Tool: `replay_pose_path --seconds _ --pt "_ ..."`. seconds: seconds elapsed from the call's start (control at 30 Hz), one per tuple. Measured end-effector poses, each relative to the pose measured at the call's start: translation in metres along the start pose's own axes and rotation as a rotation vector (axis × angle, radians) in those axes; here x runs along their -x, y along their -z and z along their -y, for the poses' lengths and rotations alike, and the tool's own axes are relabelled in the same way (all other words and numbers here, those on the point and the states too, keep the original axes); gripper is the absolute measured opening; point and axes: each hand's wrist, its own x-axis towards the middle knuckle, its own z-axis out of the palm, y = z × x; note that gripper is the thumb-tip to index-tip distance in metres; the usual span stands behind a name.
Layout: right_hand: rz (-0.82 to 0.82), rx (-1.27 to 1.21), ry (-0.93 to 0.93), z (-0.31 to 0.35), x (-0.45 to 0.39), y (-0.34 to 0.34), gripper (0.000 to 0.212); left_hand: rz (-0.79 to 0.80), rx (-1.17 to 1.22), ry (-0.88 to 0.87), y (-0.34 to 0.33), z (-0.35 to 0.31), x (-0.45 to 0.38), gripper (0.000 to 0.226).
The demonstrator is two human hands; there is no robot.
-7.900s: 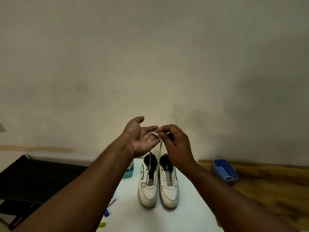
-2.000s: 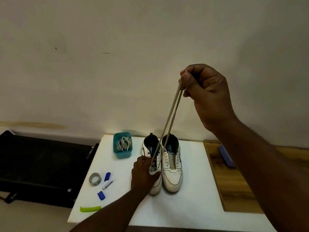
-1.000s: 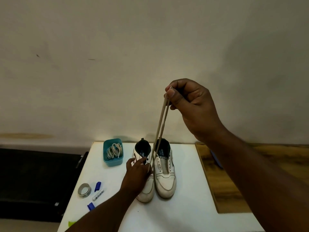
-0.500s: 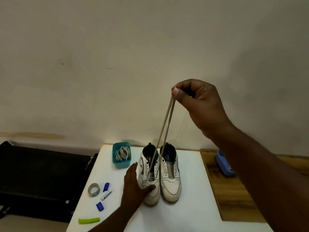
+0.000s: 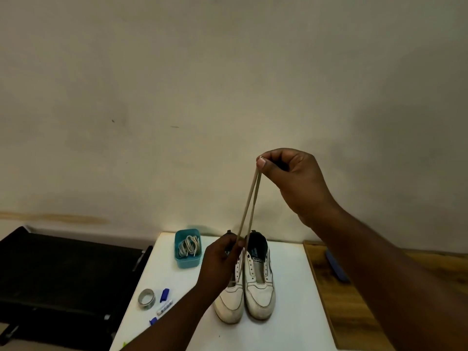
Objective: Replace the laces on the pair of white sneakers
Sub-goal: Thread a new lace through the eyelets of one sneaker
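The right hand point(image 5: 291, 183) pinches both lace point(image 5: 249, 203) ends high at twelve o'clock to even them, while the left hand point(image 5: 220, 262) pinches the strands above the left sneaker point(image 5: 231, 300).

- No text I can read anywhere.
- Right sneaker point(image 5: 259, 282): blue print on its insole, too blurred to make out.
- Small white marker point(image 5: 164, 306) on my table point(image 5: 286, 333): dark marks along its barrel, too small to read.
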Motion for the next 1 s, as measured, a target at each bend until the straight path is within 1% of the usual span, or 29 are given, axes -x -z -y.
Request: replay_pose_path --seconds 0.1,0.23,0.37,0.43,0.53,0.6,0.63,0.67,0.7,0.77,0.83,0.87,0.9,0.93,0.97,1.0 --pt "0.004 -0.022 -0.011 -0.002 -0.001 0.001 0.007 -0.052 0.134 0.035 -0.001 -0.024 0.002 0.023" --pt "-0.074 -0.034 -0.034 -0.015 -0.002 0.004 0.007 -0.249 0.316 0.183 0.006 -0.046 0.009 0.017" --pt "-0.168 0.008 -0.105 -0.044 0.003 0.007 0.007 -0.317 0.324 0.198 0.018 -0.050 0.014 0.020" --pt "-0.259 0.016 -0.146 -0.065 0.010 0.014 0.008 -0.375 0.353 0.189 0.026 -0.046 0.016 0.021" --pt "-0.461 -0.029 -0.249 -0.105 0.024 0.027 0.012 -0.463 0.416 0.182 0.035 -0.032 0.021 0.021" --pt "-0.593 0.002 -0.326 -0.137 0.038 0.032 0.013 -0.477 0.416 0.229 0.035 -0.020 0.029 0.023" --pt "-0.612 0.056 -0.385 -0.156 0.047 0.034 0.014 -0.464 0.399 0.262 0.034 -0.013 0.035 0.024" --pt "-0.581 0.134 -0.449 -0.176 0.056 0.033 0.014 -0.442 0.376 0.295 0.033 -0.006 0.042 0.024" --pt "-0.500 0.219 -0.521 -0.196 0.067 0.030 0.014 -0.420 0.345 0.327 0.031 0.005 0.049 0.025" --pt "-0.285 0.363 -0.658 -0.232 0.094 0.019 0.014 -0.371 0.263 0.360 0.030 0.026 0.060 0.026" --pt "-0.093 0.567 -0.696 -0.253 0.122 -0.001 0.010 -0.301 0.142 0.361 0.028 0.046 0.064 0.028" --pt "-0.046 0.649 -0.647 -0.259 0.134 -0.011 0.017 -0.256 0.089 0.352 0.026 0.054 0.064 0.029" --pt "-0.031 0.652 -0.557 -0.260 0.144 -0.023 0.020 -0.203 0.049 0.342 0.024 0.060 0.063 0.029" --pt "-0.014 0.579 -0.491 -0.258 0.151 -0.036 0.016 -0.135 0.010 0.331 0.021 0.064 0.062 0.029" --pt "0.042 0.449 -0.488 -0.251 0.156 -0.052 0.014 -0.053 -0.037 0.322 0.017 0.068 0.060 0.028" --pt "0.134 0.302 -0.547 -0.247 0.157 -0.067 0.026 0.039 -0.087 0.315 0.012 0.070 0.059 0.027"
